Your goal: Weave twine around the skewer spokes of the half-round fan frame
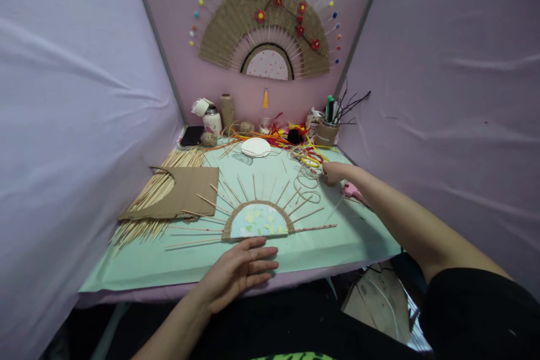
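A half-circle piece (258, 220) with a blue-and-yellow patterned face and a twine-wrapped rim lies on the table, thin wooden sticks fanning out from its curved edge. My left hand (242, 267) rests with fingers spread at its straight edge, near the table's front, holding nothing. Farther back on the right, my right hand (335, 172) is closed beside loose twine (307, 177) and scissors with yellow handles (311, 162). Its fingertips are partly hidden, so what they hold cannot be made out. A pink glue gun (353, 191) lies just below that wrist.
Cut cardboard (196, 191) lies over a pile of sticks (145, 208) at left. A white oval disc (255, 147) sits mid-table. Behind are a phone (192, 136), a bottle (212, 122), coloured pipe cleaners (278, 138) and a pen holder (326, 133). A decorated fan (232, 22) hangs on the back wall.
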### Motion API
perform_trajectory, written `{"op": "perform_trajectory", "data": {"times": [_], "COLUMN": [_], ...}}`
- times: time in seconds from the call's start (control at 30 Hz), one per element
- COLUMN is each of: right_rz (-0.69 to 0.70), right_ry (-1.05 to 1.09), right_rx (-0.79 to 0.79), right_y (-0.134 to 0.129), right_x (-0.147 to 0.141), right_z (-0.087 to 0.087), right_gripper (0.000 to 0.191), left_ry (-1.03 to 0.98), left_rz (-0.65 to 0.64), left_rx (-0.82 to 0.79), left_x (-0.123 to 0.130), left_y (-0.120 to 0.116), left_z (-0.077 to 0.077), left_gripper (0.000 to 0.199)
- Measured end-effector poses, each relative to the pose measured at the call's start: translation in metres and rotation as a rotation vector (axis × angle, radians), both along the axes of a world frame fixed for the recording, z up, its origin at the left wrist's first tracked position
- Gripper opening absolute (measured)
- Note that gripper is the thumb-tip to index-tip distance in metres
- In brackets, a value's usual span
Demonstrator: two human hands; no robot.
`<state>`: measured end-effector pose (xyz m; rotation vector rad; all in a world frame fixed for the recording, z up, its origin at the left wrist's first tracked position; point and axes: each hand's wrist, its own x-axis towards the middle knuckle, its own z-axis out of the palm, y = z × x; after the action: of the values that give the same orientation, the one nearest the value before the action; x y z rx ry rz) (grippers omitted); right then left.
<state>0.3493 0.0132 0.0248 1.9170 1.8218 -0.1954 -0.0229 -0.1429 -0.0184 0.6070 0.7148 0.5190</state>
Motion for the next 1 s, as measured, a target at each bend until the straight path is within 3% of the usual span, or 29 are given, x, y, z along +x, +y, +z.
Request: {"op": "perform_trajectory", "data": {"times": [0.1, 0.33, 0.47, 0.63, 0.73, 1.0], "right_rz": [-0.020, 0.008, 0.020, 0.060, 0.064, -0.061], "right_ry": [0.018, 0.081, 0.078, 0.127, 0.184, 0.343], "right_rx": [0.009, 0.030, 0.119, 0.478, 0.600, 0.628], "right_y": [0.000, -0.003, 0.004, 0.011, 0.011, 0.002], "right_x": [0.005, 0.011, 0.013, 0.020, 0.021, 0.011], "right_z": [-0.001, 0.003, 0.030, 0.080, 0.102, 0.123], "right_gripper": [0.042, 0.018, 0.020, 0.023, 0.027, 0.036], "left_ry": [-0.007, -0.019, -0.019, -0.002, -0.011, -0.027], "left_rz": [-0.001, 0.000, -0.002, 0.004, 0.004, 0.003], "left_rx": [0.010, 0.021, 0.024, 0.021, 0.019, 0.022], "left_x": [0.000, -0.001, -0.001, 0.000, 0.000, 0.000], "left_y": [-0.001, -0.001, -0.002, -0.002, -0.001, -0.002], "left_z": [0.001, 0.000, 0.000, 0.003, 0.002, 0.001], "left_gripper": [0.042, 0.042, 0.042, 0.039, 0.040, 0.041]}}
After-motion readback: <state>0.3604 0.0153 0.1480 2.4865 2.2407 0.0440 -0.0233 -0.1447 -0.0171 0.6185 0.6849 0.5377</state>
